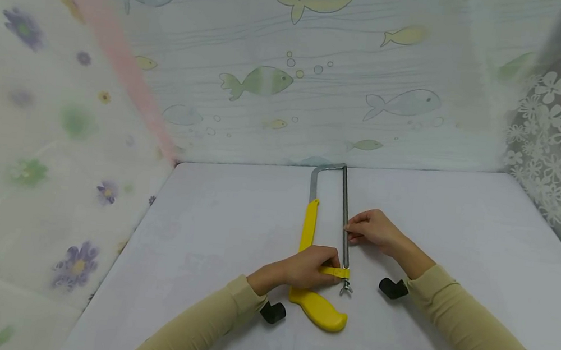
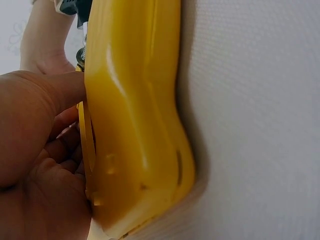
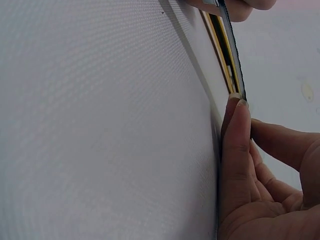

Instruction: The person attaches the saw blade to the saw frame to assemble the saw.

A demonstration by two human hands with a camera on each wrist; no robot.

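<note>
"Pinching something, are those fingers?"

"Yes. The right hand (image 1: pixel 375 229) pinches the thin grey blade (image 1: pixel 345 198) between thumb and fingers. The left hand (image 1: pixel 308 266) has its fingers curled and grips the yellow arm (image 1: pixel 328 271)."

"What's a good way to do this bit?"

"I'd hold the blade by its flat sides, because I think the tiny teeth (image 3: pixel 239 64) could scratch. I'd press the saw (image 1: pixel 309 225) down so it can't wobble. If the blade is loose, I'd turn the wing nut (image 1: pixel 345 288) slowly."

"Where is the saw?"

"On the white table (image 1: pixel 231 210). Its tip is by the far edge, about midway between the two far corners. The handle (image 1: pixel 323 312) is at the end away from that edge."

"Any brand or words?"

"None that I can read."
</note>
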